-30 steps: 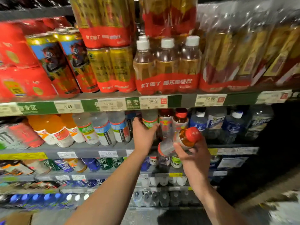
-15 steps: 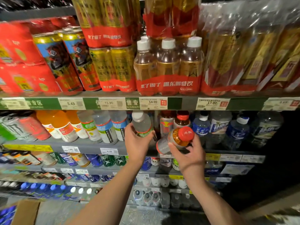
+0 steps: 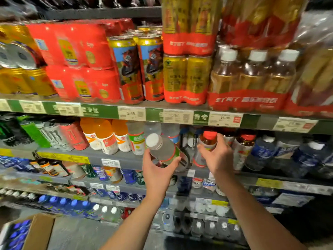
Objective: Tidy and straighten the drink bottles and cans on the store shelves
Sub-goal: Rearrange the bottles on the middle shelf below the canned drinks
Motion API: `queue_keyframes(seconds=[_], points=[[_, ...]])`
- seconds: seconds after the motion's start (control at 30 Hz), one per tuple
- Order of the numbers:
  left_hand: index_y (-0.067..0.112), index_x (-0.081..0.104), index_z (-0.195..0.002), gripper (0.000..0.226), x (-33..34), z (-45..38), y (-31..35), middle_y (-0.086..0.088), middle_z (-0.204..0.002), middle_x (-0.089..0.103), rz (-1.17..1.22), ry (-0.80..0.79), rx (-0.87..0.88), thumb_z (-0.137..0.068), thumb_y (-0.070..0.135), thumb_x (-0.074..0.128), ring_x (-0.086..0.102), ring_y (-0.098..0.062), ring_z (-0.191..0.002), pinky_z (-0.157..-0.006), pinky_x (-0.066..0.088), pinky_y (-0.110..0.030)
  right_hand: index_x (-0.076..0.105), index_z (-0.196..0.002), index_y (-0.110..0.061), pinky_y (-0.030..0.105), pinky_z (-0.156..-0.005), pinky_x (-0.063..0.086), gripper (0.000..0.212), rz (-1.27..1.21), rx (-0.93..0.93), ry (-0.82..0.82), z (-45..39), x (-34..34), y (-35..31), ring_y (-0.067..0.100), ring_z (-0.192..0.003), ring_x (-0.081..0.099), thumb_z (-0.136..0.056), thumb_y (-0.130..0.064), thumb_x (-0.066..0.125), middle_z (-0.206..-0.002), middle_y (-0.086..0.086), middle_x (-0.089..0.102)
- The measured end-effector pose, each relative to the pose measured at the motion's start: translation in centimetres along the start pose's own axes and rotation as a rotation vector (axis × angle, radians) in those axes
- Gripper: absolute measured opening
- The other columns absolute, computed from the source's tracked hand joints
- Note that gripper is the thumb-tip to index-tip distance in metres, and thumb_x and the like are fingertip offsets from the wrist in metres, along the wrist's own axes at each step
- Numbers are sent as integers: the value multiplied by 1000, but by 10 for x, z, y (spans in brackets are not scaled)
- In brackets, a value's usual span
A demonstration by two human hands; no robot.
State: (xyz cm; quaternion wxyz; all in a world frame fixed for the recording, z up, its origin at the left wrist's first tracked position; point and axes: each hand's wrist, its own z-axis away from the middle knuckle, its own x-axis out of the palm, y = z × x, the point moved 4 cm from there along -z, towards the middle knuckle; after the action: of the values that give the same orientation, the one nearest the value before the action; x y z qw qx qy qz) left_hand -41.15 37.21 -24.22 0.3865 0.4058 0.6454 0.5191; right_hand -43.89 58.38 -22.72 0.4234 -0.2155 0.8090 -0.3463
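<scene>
My left hand (image 3: 158,173) grips a clear bottle with a white cap and green label (image 3: 163,149), tilted back toward me in front of the second shelf (image 3: 93,156). My right hand (image 3: 219,156) is wrapped around an amber bottle with a red cap (image 3: 209,141), which stands upright on that shelf among similar red-capped bottles (image 3: 243,147). The two hands are close together, side by side.
Orange-drink bottles (image 3: 106,136) and energy cans (image 3: 46,132) stand to the left, blue-labelled water bottles (image 3: 263,150) to the right. Shrink-wrapped can and tea packs (image 3: 250,76) fill the shelf above. Lower shelves hold more drinks; an open cardboard box (image 3: 36,231) sits at the bottom left.
My left hand has pulled the white-capped bottle out from the shelf and tilted it. My right hand has set the red-capped bottle upright on the shelf. The camera has shifted left.
</scene>
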Motion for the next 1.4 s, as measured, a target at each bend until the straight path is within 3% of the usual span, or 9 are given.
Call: queue_keyframes(seconds=[0.1, 0.23, 0.43, 0.53, 0.6, 0.87, 1.0, 1.23, 1.4], points=[[55, 45, -120, 79, -26, -13, 2, 26, -118, 58, 18, -22, -22, -65, 26, 94, 56, 16, -104, -78, 41, 3, 57, -85, -7, 38, -63, 52, 32, 122, -14, 72, -9, 11, -6, 31, -71, 61, -75, -26, 81, -76, 10, 62], [22, 48, -141, 87, -60, -38, -3, 9, -125, 60, 45, -53, -35, -67, 21, 92, 52, 29, -96, -76, 38, 7, 54, -63, -5, 37, -56, 48, 27, 279, 16, 65, -8, 19, -23, 37, -69, 57, -68, -15, 79, -71, 16, 50], [33, 51, -123, 72, -105, -67, -10, 15, -114, 65, 98, -43, -49, -67, 13, 92, 61, 17, -95, -81, 48, -4, 54, -101, -21, 44, -92, 48, 45, 400, 169, 125, -1, 29, -14, 32, -102, 59, -74, -56, 63, -105, 9, 60], [30, 54, -129, 78, -125, -80, -15, 5, -118, 67, 143, -25, -72, -66, 6, 92, 64, 16, -93, -81, 52, -8, 54, -120, -7, 45, -102, 38, 60, 266, 170, 360, 24, 44, -55, 36, -121, 45, -75, -39, 75, -123, 21, 54], [10, 54, -131, 73, -137, -89, -17, -3, -114, 66, 144, -16, -75, -67, 0, 89, 60, 24, -82, -73, 46, 1, 54, -123, -6, 45, -96, 41, 59, 103, 109, 337, 45, 69, -82, 36, -118, 45, -74, -23, 83, -124, 22, 53], [13, 55, -112, 59, -170, -114, -26, 8, -98, 67, 153, -44, -74, -67, -8, 87, 66, 14, -78, -70, 51, -6, 46, -118, -6, 46, -86, 45, 54, 22, 129, 221, 44, 129, -93, 33, -100, 55, -74, -35, 57, -108, 16, 55], [12, 54, -112, 57, -175, -115, -27, 12, -95, 64, 115, -66, -66, -68, 0, 89, 61, 21, -77, -65, 45, -1, 50, -105, -15, 10, -71, 46, 43, -91, 254, 59, 26, 129, -81, 11, -81, 62, -71, -6, 75, -90, -3, 63], [16, 56, -119, 62, -168, -109, -26, 10, -103, 67, 63, -92, -57, -68, 9, 91, 63, 17, -83, -70, 49, -4, 52, -105, -19, 29, -76, 52, 50, -76, 323, 55, 22, 126, -72, 15, -83, 66, -68, -21, 86, -94, -3, 67], [20, 56, -125, 68, -159, -104, -24, 11, -111, 66, 49, -83, -54, -68, 15, 92, 61, 15, -90, -76, 52, -7, 54, -98, -23, 6, -58, 40, 40, -68, 267, 62, 27, 111, -65, -10, -69, 57, -71, -23, 84, -81, -10, 66]])
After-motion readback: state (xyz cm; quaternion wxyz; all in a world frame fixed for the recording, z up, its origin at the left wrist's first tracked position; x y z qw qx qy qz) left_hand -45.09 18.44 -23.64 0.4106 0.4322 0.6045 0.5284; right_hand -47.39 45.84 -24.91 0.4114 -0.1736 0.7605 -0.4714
